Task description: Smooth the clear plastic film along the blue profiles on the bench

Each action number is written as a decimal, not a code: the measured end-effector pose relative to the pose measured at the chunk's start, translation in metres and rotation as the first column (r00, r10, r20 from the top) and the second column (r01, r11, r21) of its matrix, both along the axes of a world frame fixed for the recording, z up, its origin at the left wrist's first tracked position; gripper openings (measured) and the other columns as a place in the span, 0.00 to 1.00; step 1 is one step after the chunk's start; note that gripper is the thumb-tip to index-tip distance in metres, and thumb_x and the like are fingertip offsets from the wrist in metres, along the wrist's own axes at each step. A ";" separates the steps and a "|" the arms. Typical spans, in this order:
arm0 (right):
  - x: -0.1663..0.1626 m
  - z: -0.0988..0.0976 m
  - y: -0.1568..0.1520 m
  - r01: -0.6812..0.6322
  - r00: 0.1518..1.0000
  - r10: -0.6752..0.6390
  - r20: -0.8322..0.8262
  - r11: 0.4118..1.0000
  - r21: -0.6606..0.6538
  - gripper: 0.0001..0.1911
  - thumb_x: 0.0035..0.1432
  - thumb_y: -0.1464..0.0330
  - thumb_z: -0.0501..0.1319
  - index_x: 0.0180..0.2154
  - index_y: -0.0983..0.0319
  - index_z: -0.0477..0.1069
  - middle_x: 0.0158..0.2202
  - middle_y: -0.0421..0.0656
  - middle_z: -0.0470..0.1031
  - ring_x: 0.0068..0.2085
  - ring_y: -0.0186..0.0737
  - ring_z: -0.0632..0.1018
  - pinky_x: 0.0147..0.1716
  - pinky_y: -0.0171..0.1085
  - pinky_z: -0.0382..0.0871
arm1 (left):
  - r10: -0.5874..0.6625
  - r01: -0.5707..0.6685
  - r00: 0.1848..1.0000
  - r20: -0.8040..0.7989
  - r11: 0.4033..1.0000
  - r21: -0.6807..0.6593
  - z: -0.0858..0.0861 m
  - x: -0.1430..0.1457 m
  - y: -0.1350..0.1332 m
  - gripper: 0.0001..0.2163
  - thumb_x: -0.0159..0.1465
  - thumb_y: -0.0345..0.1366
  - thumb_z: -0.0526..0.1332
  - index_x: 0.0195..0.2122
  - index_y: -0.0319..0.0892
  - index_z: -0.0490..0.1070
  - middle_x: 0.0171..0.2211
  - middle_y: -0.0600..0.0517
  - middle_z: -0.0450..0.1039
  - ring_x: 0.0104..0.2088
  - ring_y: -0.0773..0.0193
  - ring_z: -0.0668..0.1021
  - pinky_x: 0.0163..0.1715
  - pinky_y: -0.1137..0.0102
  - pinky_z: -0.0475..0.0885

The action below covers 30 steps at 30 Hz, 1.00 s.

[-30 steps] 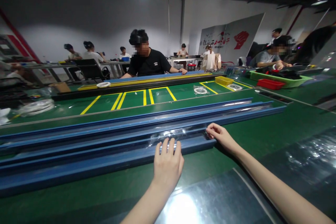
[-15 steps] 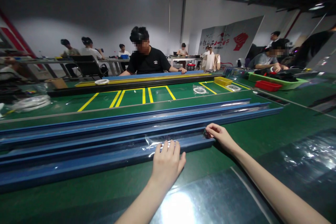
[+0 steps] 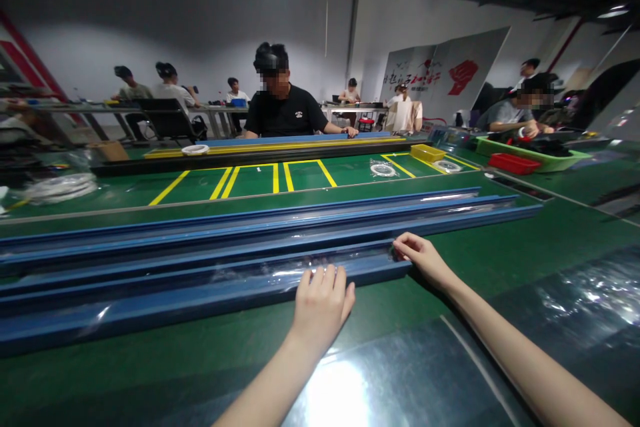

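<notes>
The nearest blue channel-shaped profile [image 3: 210, 297] lies lengthwise on the green table, its trough lined with shiny clear film [image 3: 280, 274]. Across its front edge rests my left hand [image 3: 323, 300], palm down, fingers slightly apart and laid over the rim near the film. At the profile's right end, the thumb and forefinger of my right hand [image 3: 423, 259] are pinched together. What they grip is too small and dark to make out. Just behind lie more long blue profiles [image 3: 350, 221], parallel to the near one and reaching farther right.
Across the table a person in a black shirt [image 3: 285, 110] stands behind yellow and black long profiles [image 3: 240, 155]. Rings of white cable [image 3: 384, 169] and a yellow tray [image 3: 426, 153] lie there. A red tray [image 3: 514, 163] and a green basket [image 3: 565, 159] stand at right.
The glints on the film along the near profile have shifted and spread leftward. Both hands keep nearly the same place on the profile. The whole view has tilted slightly.
</notes>
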State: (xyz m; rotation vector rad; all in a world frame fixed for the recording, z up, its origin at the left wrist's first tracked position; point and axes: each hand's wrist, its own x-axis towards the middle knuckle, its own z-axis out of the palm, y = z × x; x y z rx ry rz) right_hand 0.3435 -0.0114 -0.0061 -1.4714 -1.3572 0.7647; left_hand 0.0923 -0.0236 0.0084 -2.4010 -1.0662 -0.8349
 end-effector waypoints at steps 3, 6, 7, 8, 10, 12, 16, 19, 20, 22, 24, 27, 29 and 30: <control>0.001 -0.001 0.001 -0.013 1.000 0.013 0.009 1.000 0.010 0.15 0.47 0.57 0.58 0.25 0.62 0.64 0.20 0.36 0.65 0.23 0.30 0.64 0.25 0.32 0.56 | -0.004 0.004 1.000 0.007 1.000 0.000 0.000 0.000 0.000 0.09 0.60 0.35 0.51 0.35 0.39 0.69 0.28 0.49 0.70 0.29 0.62 0.71 0.31 0.66 0.61; 0.002 0.000 0.000 -0.033 0.999 0.034 0.019 0.999 -0.010 0.14 0.48 0.57 0.58 0.25 0.62 0.64 0.21 0.37 0.66 0.24 0.31 0.66 0.24 0.32 0.57 | -0.008 0.008 1.000 0.010 1.000 0.006 0.001 0.000 0.001 0.09 0.59 0.34 0.51 0.35 0.38 0.69 0.27 0.50 0.70 0.28 0.62 0.70 0.31 0.66 0.61; 0.002 0.001 -0.001 -0.043 0.999 0.044 0.021 0.999 -0.031 0.14 0.48 0.57 0.58 0.25 0.62 0.64 0.22 0.37 0.66 0.24 0.30 0.66 0.22 0.31 0.57 | -0.008 0.008 1.000 0.008 1.000 0.004 0.001 0.000 0.001 0.09 0.59 0.34 0.51 0.35 0.38 0.68 0.27 0.50 0.70 0.28 0.62 0.70 0.31 0.66 0.61; 0.001 0.002 -0.002 -0.052 0.998 0.053 0.021 0.997 -0.057 0.14 0.48 0.57 0.58 0.25 0.62 0.64 0.22 0.37 0.66 0.23 0.30 0.65 0.21 0.31 0.57 | -0.006 0.006 1.000 0.006 1.000 -0.002 0.001 0.000 0.001 0.09 0.59 0.35 0.51 0.35 0.38 0.68 0.27 0.49 0.70 0.29 0.62 0.70 0.31 0.66 0.61; 0.001 0.004 -0.003 -0.061 0.998 0.063 0.021 0.992 -0.109 0.15 0.47 0.56 0.58 0.25 0.62 0.63 0.22 0.36 0.65 0.21 0.28 0.64 0.17 0.29 0.55 | 0.003 -0.003 1.000 0.004 1.000 -0.016 0.001 0.000 0.001 0.09 0.59 0.35 0.51 0.35 0.39 0.68 0.28 0.49 0.70 0.29 0.62 0.70 0.30 0.66 0.60; 0.000 0.005 -0.004 -0.049 0.998 0.054 0.026 0.989 -0.140 0.15 0.47 0.56 0.57 0.25 0.62 0.63 0.22 0.35 0.64 0.18 0.27 0.62 0.14 0.29 0.53 | 0.011 -0.011 1.000 0.003 1.000 -0.027 0.001 0.000 0.001 0.09 0.59 0.35 0.51 0.35 0.39 0.68 0.27 0.50 0.70 0.29 0.62 0.70 0.30 0.66 0.60; 0.000 0.003 -0.004 -0.026 0.998 0.033 0.045 0.989 -0.149 0.14 0.47 0.57 0.57 0.24 0.62 0.62 0.20 0.34 0.62 0.16 0.25 0.60 0.13 0.28 0.53 | 0.019 -0.018 1.000 0.003 0.999 -0.026 0.000 0.001 0.002 0.09 0.59 0.35 0.51 0.34 0.39 0.69 0.27 0.50 0.70 0.29 0.62 0.70 0.31 0.66 0.60; 0.002 0.001 -0.003 -0.027 0.998 0.035 0.054 0.989 -0.144 0.14 0.48 0.57 0.56 0.25 0.62 0.62 0.20 0.34 0.62 0.16 0.25 0.61 0.13 0.28 0.53 | 0.018 -0.018 1.000 0.001 1.000 -0.021 -0.001 0.001 0.002 0.08 0.59 0.35 0.52 0.34 0.39 0.68 0.28 0.50 0.70 0.29 0.62 0.70 0.31 0.66 0.60; 0.002 0.000 -0.002 -0.029 0.998 0.037 0.055 0.989 -0.144 0.14 0.49 0.57 0.56 0.25 0.62 0.62 0.20 0.34 0.62 0.16 0.25 0.61 0.13 0.28 0.53 | 0.018 -0.018 1.000 -0.001 1.000 -0.019 -0.001 0.001 0.003 0.08 0.58 0.35 0.52 0.34 0.39 0.68 0.28 0.50 0.70 0.28 0.62 0.70 0.30 0.66 0.60; 0.003 -0.001 -0.002 -0.037 0.997 0.045 0.055 0.989 -0.144 0.14 0.49 0.58 0.56 0.24 0.62 0.62 0.20 0.34 0.62 0.16 0.25 0.61 0.13 0.28 0.53 | 0.014 -0.014 1.000 -0.007 1.000 -0.019 -0.002 0.001 0.004 0.08 0.58 0.34 0.52 0.34 0.39 0.69 0.27 0.50 0.70 0.28 0.62 0.70 0.30 0.67 0.60; 0.004 -0.001 -0.002 -0.046 0.997 0.054 0.051 0.988 -0.147 0.14 0.49 0.58 0.56 0.24 0.62 0.62 0.20 0.34 0.63 0.16 0.25 0.61 0.12 0.28 0.54 | 0.002 -0.002 1.000 -0.012 1.000 -0.021 -0.002 0.000 0.005 0.08 0.58 0.34 0.52 0.35 0.39 0.68 0.27 0.51 0.70 0.28 0.62 0.70 0.30 0.67 0.60; 0.004 -0.002 -0.002 -0.050 0.997 0.058 0.051 0.986 -0.156 0.14 0.49 0.58 0.56 0.25 0.62 0.62 0.20 0.34 0.63 0.15 0.25 0.61 0.12 0.28 0.54 | -0.021 0.021 1.000 -0.021 0.999 -0.026 -0.002 -0.001 0.005 0.09 0.58 0.34 0.53 0.37 0.38 0.68 0.28 0.51 0.70 0.29 0.62 0.70 0.30 0.67 0.60; 0.004 -0.002 -0.002 -0.048 0.997 0.058 0.053 0.986 -0.163 0.14 0.49 0.58 0.57 0.24 0.62 0.62 0.20 0.34 0.63 0.15 0.25 0.61 0.12 0.28 0.54 | -0.028 0.027 0.999 -0.024 0.999 -0.029 -0.003 -0.002 0.005 0.10 0.58 0.34 0.52 0.38 0.37 0.68 0.28 0.50 0.70 0.29 0.62 0.70 0.31 0.67 0.60; 0.004 -0.002 -0.001 -0.047 0.997 0.057 0.053 0.985 -0.164 0.14 0.49 0.57 0.57 0.24 0.62 0.62 0.20 0.34 0.62 0.15 0.24 0.61 0.12 0.28 0.54 | -0.031 0.030 0.999 -0.024 0.999 -0.029 -0.003 -0.002 0.005 0.10 0.58 0.34 0.52 0.38 0.37 0.68 0.28 0.50 0.70 0.29 0.62 0.70 0.30 0.67 0.60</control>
